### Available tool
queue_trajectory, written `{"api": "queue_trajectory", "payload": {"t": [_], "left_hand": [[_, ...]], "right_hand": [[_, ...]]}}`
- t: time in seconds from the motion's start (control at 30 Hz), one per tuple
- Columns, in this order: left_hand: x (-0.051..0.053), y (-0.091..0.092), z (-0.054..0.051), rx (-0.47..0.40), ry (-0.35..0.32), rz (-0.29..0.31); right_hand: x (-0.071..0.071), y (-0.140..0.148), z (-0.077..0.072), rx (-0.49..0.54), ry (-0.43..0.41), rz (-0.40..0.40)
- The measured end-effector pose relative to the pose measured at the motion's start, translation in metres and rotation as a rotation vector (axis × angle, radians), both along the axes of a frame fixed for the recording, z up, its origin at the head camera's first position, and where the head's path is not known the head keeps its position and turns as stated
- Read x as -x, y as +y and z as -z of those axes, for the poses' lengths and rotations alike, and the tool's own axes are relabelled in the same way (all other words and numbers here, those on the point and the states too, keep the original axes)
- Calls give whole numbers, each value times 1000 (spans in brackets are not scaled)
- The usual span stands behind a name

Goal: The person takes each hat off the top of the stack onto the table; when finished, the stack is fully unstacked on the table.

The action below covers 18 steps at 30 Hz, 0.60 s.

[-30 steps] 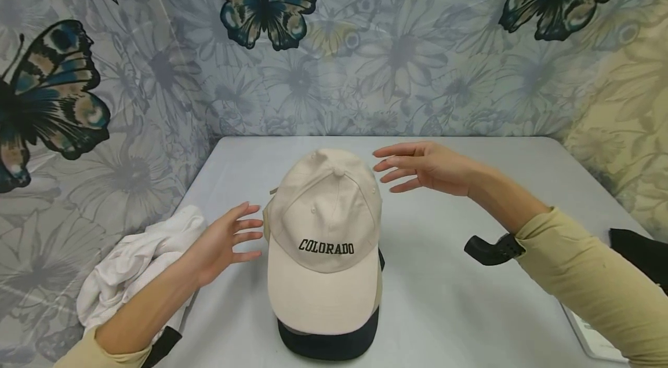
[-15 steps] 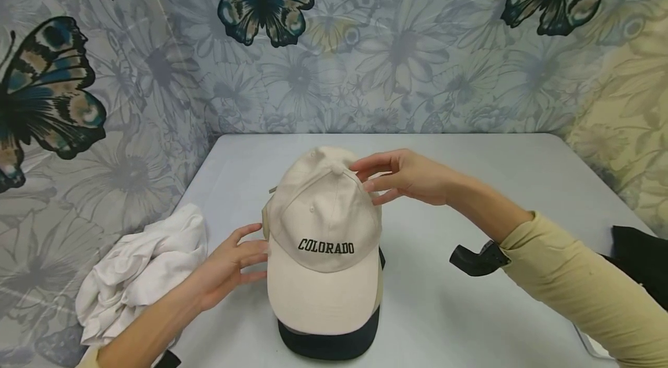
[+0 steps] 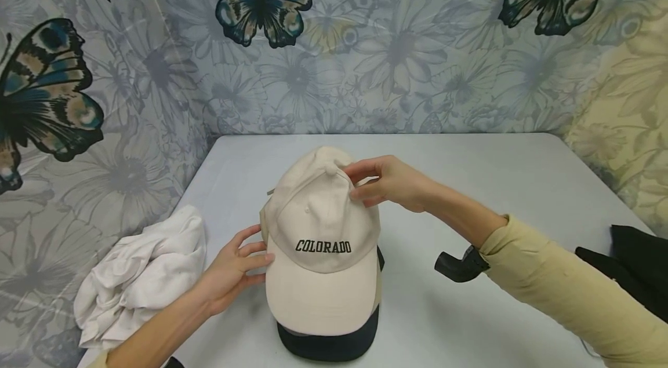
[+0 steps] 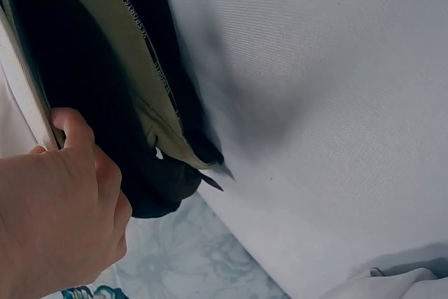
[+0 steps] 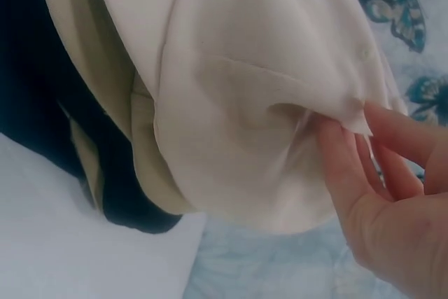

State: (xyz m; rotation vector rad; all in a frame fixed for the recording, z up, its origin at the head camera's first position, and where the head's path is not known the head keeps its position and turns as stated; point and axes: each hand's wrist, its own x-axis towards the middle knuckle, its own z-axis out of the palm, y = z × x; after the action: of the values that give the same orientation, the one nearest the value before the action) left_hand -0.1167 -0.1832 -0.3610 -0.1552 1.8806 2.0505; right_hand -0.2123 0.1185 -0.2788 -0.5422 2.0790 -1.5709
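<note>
A cream cap [image 3: 323,298] lettered COLORADO tops a stack of caps, its brim facing the near edge. Under it show a dark brim [image 3: 329,346] and, in the right wrist view, a tan cap [image 5: 157,180]. My right hand [image 3: 394,182] pinches the cream crown's fabric near its top; the right wrist view shows the fold between thumb and fingers [image 5: 343,166]. At the stack's left side, my left hand [image 3: 229,269] grips the cream cap's edge, with the thumb on the brim's side; in the left wrist view the fingers [image 4: 73,131] curl at that edge.
A crumpled white cloth [image 3: 151,269] lies at the left of the white table [image 3: 469,177]. Black cloth [image 3: 631,263] is at the right edge, beyond the right sleeve. A butterfly-printed hanging [image 3: 396,55] stands behind the table.
My right hand has moved left and slightly down onto the crown and taken hold of its fabric. My left hand has come down and right to the cap's edge. The crown's top has shifted slightly left.
</note>
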Motion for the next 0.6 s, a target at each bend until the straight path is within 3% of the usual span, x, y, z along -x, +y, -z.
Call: {"api": "queue_trajectory", "payload": {"t": [0.37, 0.6], "left_hand": [[-2, -11, -1, 3, 10, -18], [-1, -24, -2, 23, 11, -21]], "right_hand": [[2, -17, 3, -8, -20, 33], [3, -28, 4, 4, -1, 11]]}}
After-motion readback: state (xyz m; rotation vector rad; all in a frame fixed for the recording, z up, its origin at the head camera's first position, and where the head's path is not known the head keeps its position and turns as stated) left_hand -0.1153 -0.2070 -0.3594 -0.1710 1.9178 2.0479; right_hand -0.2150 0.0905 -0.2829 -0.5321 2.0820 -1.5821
